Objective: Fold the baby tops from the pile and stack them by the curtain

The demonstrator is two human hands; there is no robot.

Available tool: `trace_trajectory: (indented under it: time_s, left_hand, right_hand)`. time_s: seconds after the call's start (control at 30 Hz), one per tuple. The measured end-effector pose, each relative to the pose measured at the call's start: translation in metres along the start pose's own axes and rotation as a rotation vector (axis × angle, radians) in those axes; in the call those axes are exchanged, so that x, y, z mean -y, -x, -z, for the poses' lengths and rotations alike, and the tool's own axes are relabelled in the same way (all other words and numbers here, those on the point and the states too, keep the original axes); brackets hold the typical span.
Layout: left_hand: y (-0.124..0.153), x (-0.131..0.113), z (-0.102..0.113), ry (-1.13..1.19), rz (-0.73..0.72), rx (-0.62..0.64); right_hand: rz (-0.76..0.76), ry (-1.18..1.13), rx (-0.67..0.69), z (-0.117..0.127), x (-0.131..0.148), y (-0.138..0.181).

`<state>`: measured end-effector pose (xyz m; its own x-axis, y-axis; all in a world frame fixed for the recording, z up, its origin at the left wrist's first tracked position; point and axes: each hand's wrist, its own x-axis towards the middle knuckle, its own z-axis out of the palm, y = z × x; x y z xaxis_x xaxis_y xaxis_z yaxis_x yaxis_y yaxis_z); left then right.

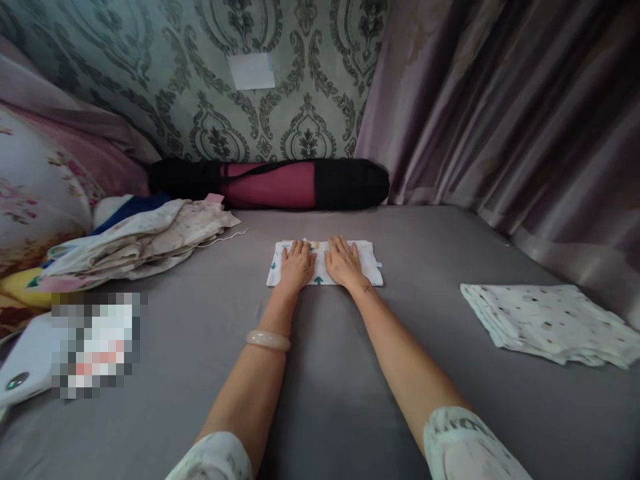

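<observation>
A small folded white cloth (pixel 367 261) with green marks lies flat on the grey bed sheet (pixel 325 373) in the middle of the view. My left hand (pixel 297 265) rests palm down on its left half, fingers stretched out. My right hand (pixel 343 261) presses flat on the cloth beside it, fingers also spread. The two hands almost touch. A pale bangle (pixel 268 340) sits on my left wrist.
A stack of folded white patterned cloths (pixel 547 321) lies at the right. A loose heap of fabric (pixel 135 243) sits at the left, with floral pillows behind. A black and maroon roll bag (pixel 270 183) lies along the wallpapered wall. Curtains hang at the right.
</observation>
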<state>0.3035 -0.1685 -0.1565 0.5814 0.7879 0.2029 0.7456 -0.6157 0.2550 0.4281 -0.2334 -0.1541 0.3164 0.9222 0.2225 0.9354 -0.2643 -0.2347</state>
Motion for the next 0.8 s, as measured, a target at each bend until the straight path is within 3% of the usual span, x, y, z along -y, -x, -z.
trace_trajectory:
  time_s: [0.1,0.3,0.5,0.57,0.7,0.8]
  left_hand:
    - [-0.001,-0.001,-0.004,-0.004,-0.002,-0.034]
    - [-0.003,0.001,-0.014,-0.033,0.011,0.079]
    - [-0.001,-0.002,-0.007,-0.047,-0.003,0.07]
    - [-0.001,0.0,-0.004,-0.048,-0.001,0.041]
    - [-0.003,0.01,-0.002,-0.081,0.086,-0.157]
    - [-0.004,0.016,-0.006,-0.104,0.093,-0.103]
  right_hand:
    - [-0.083,0.03,-0.029,0.0,-0.011,0.001]
    - [-0.103,0.051,-0.032,-0.005,-0.015,0.004]
    - [-0.099,0.005,0.055,0.005,-0.021,0.0]
    - [-0.116,-0.005,0.033,0.009,-0.028,-0.001]
    - [-0.214,0.003,-0.055,0.01,-0.044,-0.002]
    - [-0.263,0.007,-0.033,0.005,-0.051,-0.001]
